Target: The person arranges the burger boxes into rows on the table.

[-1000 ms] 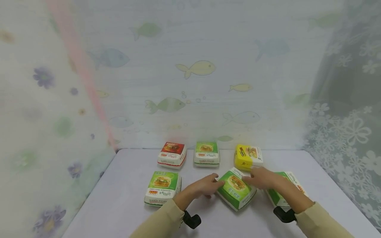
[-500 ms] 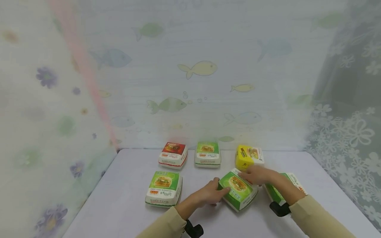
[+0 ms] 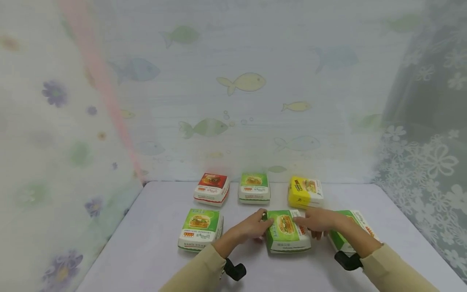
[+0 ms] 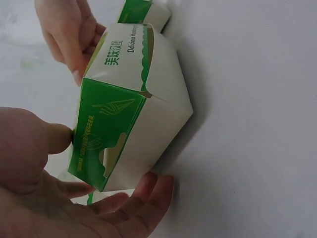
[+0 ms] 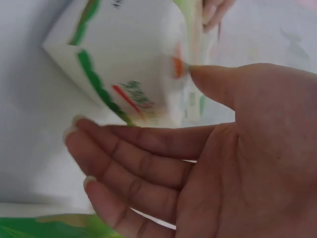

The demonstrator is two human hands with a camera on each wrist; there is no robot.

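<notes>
Between the two hands, a green-and-white cardboard burger box (image 3: 286,233) sits on the table, its front side squarely toward me. My left hand (image 3: 251,226) grips its left side; in the left wrist view the thumb (image 4: 60,138) presses on the upper edge and the fingertips (image 4: 159,191) curve in at the lower corner. My right hand (image 3: 319,220) is at the box's right side. Its thumb (image 5: 213,84) touches the top edge, while the other fingers (image 5: 143,163) extend loosely beside the printed side wall.
A second green burger box (image 3: 343,243) lies partly behind my right forearm. Another green box (image 3: 200,229) stands left of my left hand. Along the back are a red box (image 3: 211,188), a green box (image 3: 254,190) and a yellow box (image 3: 305,192). Patterned curtains surround the table.
The middle burger box has turned from a slanted position to nearly square with the table. My right hand's thumb has shifted from its far corner to the right part of its top.
</notes>
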